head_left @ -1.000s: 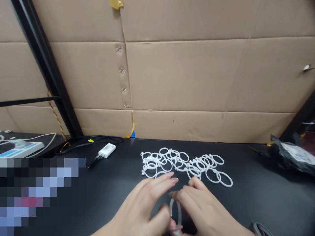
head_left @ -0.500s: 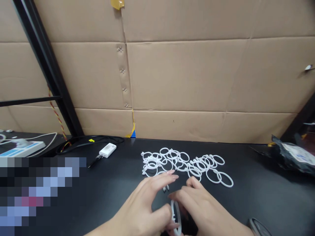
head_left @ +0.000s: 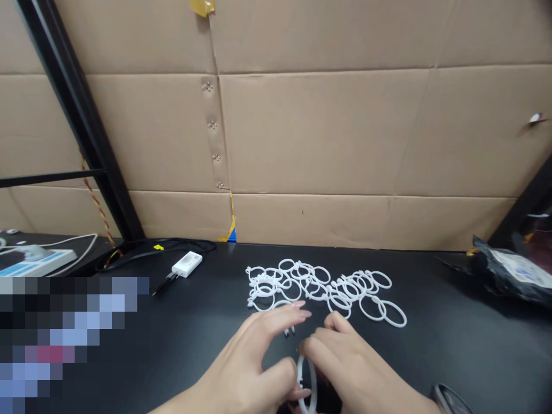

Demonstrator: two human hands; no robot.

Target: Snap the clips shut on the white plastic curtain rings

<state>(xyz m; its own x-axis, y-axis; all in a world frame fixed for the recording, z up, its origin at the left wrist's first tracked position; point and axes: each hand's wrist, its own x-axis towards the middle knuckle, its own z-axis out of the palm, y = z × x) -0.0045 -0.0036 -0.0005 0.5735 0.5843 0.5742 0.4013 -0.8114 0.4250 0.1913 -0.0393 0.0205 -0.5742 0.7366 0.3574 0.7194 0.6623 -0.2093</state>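
In front of me a white plastic ring (head_left: 313, 382) stands on edge between my hands, low in the view. My left hand (head_left: 254, 359) pinches its near side low down, the index finger stretched forward above it. Curled fingers of my right hand (head_left: 345, 356) close on the ring's upper and far side; their tips are partly hidden. Two small dark-tipped pieces (head_left: 290, 332) lie just beneath my left fingers. Beyond both hands spreads a loose pile of white plastic rings (head_left: 345, 287), many overlapping, some with small knobs.
A white adapter (head_left: 187, 264) with a black cable lies to the left, and a power strip (head_left: 38, 261) is further left. At the right sits a black plastic bag (head_left: 509, 273). Cardboard (head_left: 323, 132) walls off the back of the black table (head_left: 194, 339).
My right fingers have shifted slightly on the ring, which has turned a little and shows a wider opening. The whole view has drifted slightly; the pile is unchanged.
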